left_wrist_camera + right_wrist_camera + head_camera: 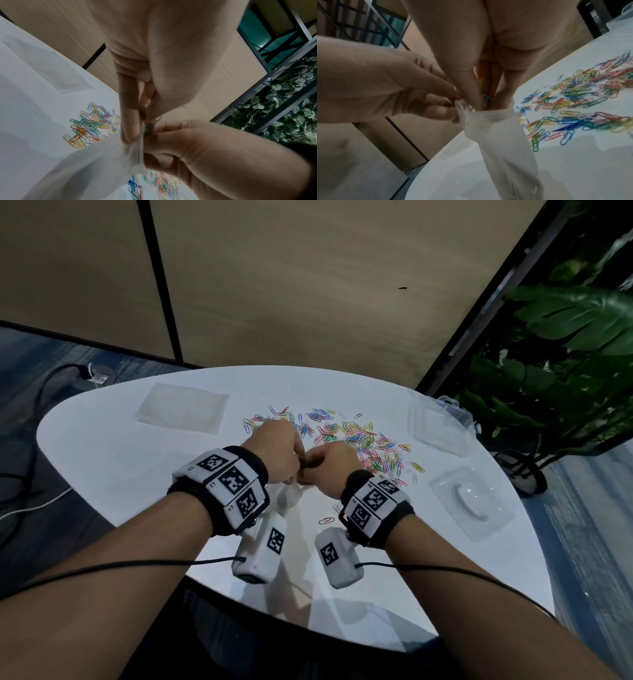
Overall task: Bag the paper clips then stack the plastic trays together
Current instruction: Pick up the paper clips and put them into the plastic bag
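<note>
My left hand (373, 83) pinches the rim of a clear, limp plastic bag (501, 142) above the white rounded table (137, 474). My right hand (471, 56) pushes its bunched fingertips into the bag's mouth, gripping a few clips I can barely make out. The loose pile of coloured paper clips (356, 436) lies just beyond both hands. Two clear plastic trays (472, 501) sit well right; the farther one is faint and hard to make out.
</note>
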